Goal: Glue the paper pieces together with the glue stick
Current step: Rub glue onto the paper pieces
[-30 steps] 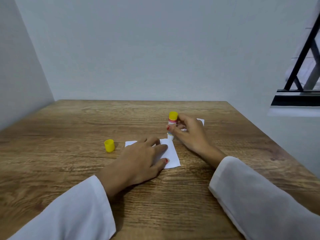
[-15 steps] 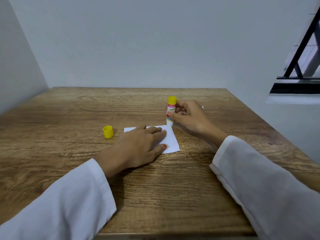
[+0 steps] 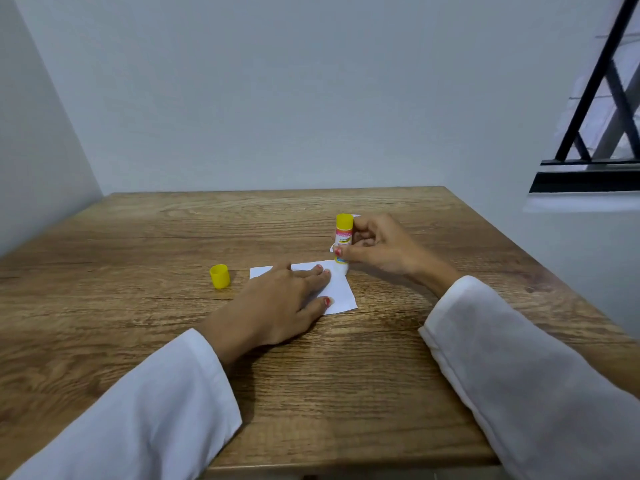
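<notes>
**Glue met the paper's far corner**

The glue stick (image 3: 343, 242) stood upright, tip on the paper (image 3: 337, 291) at its 1 o'clock corner, right hand (image 3: 377, 247) fingers curled around the barrel. Left hand (image 3: 277, 303) lay flat, fingers straight, pinning the light, flimsy sheet. Cap (image 3: 219, 276) sat at 9 o'clock.
</notes>
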